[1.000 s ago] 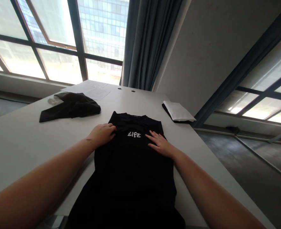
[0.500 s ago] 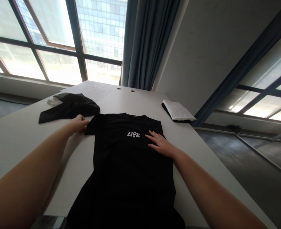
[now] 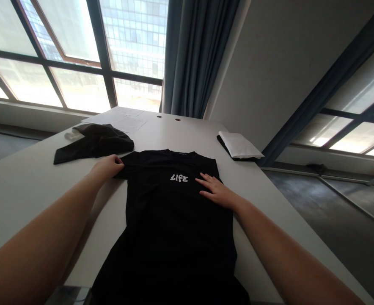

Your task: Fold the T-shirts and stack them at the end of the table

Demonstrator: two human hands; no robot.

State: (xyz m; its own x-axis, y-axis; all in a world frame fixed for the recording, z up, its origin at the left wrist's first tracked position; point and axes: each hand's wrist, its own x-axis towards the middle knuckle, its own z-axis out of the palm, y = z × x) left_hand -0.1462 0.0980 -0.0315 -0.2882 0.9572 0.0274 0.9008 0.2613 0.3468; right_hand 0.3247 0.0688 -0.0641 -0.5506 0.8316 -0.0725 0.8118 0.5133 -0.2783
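A black T-shirt point(image 3: 177, 220) with white lettering on its chest lies spread on the white table point(image 3: 171, 135), its neckline at the far end. My left hand point(image 3: 109, 166) pinches the edge of the left-side sleeve. Flat on the shirt, to the right of the lettering, rests my right hand point(image 3: 215, 189), its fingers spread. The right-side sleeve does not show stretched out; the shirt's edge there runs straight down beside my right hand. The bottom of the shirt runs out of the picture.
Beyond my left hand lies a crumpled dark cloth point(image 3: 94, 142), with paper sheets point(image 3: 120, 118) behind it. Folded white and black fabric point(image 3: 239, 146) sits at the right table edge. A clear shiny object point(image 3: 69, 295) shows at the lower left. Windows and a blue curtain point(image 3: 196, 59) stand behind.
My left hand has moved slightly right and inward with the sleeve edge, and the sleeve reaches less far out. My right hand stays flat on the shirt.
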